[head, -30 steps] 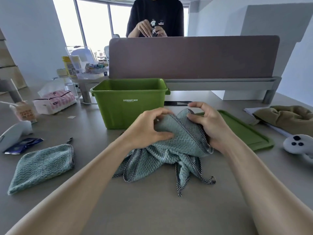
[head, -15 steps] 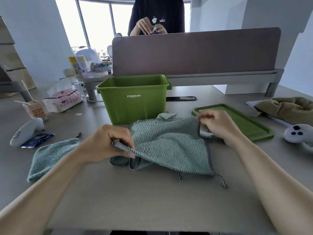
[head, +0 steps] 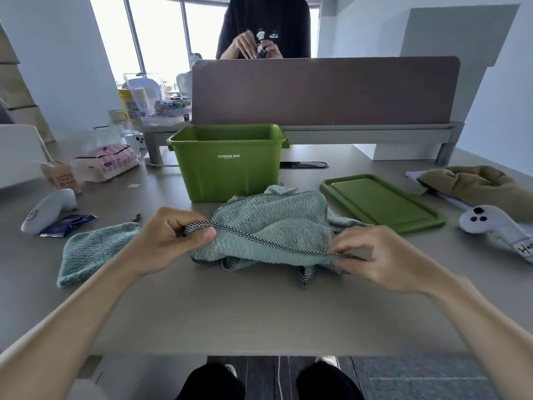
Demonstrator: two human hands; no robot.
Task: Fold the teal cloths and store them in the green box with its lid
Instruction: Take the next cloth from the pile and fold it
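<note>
Nearest on the surface (head: 230, 313), the left hand (head: 170, 241) and right hand (head: 375, 258) each pinch the checkered hem of a rumpled teal cloth (head: 274, 226), the edge stretched between them. A second teal cloth (head: 92, 249) lies folded to the left. Behind stands the open green box (head: 227, 174), printed "STORAGE BOX" in white, its lid (head: 380, 203) lying flat to the right.

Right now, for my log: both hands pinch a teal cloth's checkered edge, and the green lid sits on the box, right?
No: the head view shows the green lid lying on the table right of the open green box. The left hand and right hand do pinch the checkered edge of the teal cloth.
</note>
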